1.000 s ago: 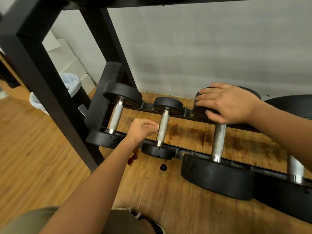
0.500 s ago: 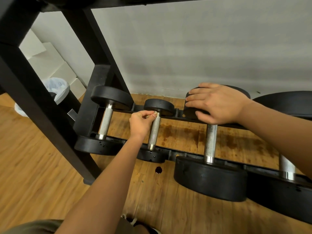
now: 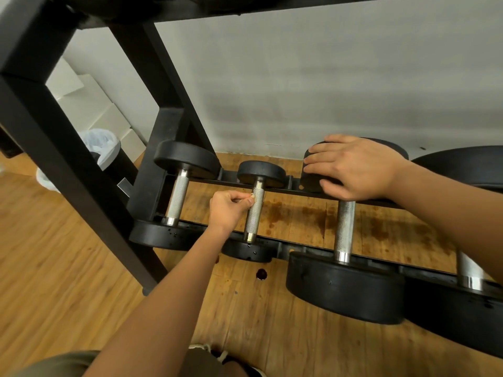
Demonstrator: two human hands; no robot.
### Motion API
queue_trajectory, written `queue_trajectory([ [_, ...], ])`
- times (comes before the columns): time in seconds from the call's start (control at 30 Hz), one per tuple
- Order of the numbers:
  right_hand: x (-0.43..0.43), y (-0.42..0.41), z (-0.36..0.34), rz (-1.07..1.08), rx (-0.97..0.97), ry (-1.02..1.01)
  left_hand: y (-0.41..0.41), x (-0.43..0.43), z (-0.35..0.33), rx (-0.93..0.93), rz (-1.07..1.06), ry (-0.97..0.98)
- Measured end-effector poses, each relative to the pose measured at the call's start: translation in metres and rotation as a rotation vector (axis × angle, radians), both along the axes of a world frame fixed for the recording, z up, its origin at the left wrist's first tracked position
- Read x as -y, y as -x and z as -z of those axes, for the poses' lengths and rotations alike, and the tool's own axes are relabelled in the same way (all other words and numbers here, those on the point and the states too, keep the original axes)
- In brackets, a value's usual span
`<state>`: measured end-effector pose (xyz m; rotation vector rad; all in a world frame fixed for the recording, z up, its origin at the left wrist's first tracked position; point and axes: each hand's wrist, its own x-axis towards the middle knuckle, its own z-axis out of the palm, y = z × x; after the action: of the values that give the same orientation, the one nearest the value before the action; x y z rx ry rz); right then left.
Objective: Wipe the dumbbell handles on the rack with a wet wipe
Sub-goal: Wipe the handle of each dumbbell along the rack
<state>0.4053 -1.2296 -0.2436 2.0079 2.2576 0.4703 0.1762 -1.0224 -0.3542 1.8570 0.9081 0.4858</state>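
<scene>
Several black dumbbells with knurled steel handles lie across the low rails of a black rack [image 3: 281,248]. My left hand [image 3: 228,208] is curled at the upper part of the second dumbbell's handle [image 3: 253,221], its fingertips pinching a small pale scrap, apparently the wet wipe [image 3: 252,196], against the steel. My right hand [image 3: 353,167] rests flat on the far head [image 3: 310,183] of the third dumbbell, above its handle [image 3: 344,229]. The first handle [image 3: 177,200] and the fourth handle [image 3: 468,270] are untouched.
The rack's thick black upright [image 3: 68,164] slants across the left, with a shelf beam overhead. A lined bin [image 3: 104,148] stands behind it by the white wall. Dark stains [image 3: 261,274] mark the wooden floor under the rack. My shoe [image 3: 206,349] is at the bottom edge.
My left hand has slid up the second handle from its middle toward the far head. My right hand has stayed on the third dumbbell's head. The view has shifted slightly.
</scene>
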Motion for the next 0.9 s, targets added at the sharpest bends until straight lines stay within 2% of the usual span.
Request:
queue_trajectory([
  [0.2, -0.001, 0.002, -0.001, -0.011, -0.006, 0.006, -0.014, -0.001, -0.007, 0.019, -0.038, 0.017],
  [0.4, 0.001, 0.002, -0.001, -0.003, -0.004, 0.002, 0.009, 0.006, 0.0, -0.057, 0.018, 0.011],
  [0.53, 0.0, 0.003, -0.002, 0.003, -0.009, 0.012, 0.033, 0.011, 0.004, -0.138, 0.045, 0.079],
  [0.63, 0.001, 0.003, -0.003, 0.007, -0.005, 0.012, 0.048, 0.012, 0.003, -0.174, 0.111, 0.118],
  [0.9, 0.001, 0.002, -0.002, 0.008, -0.008, 0.009, 0.046, 0.003, -0.008, -0.322, 0.28, 0.036],
])
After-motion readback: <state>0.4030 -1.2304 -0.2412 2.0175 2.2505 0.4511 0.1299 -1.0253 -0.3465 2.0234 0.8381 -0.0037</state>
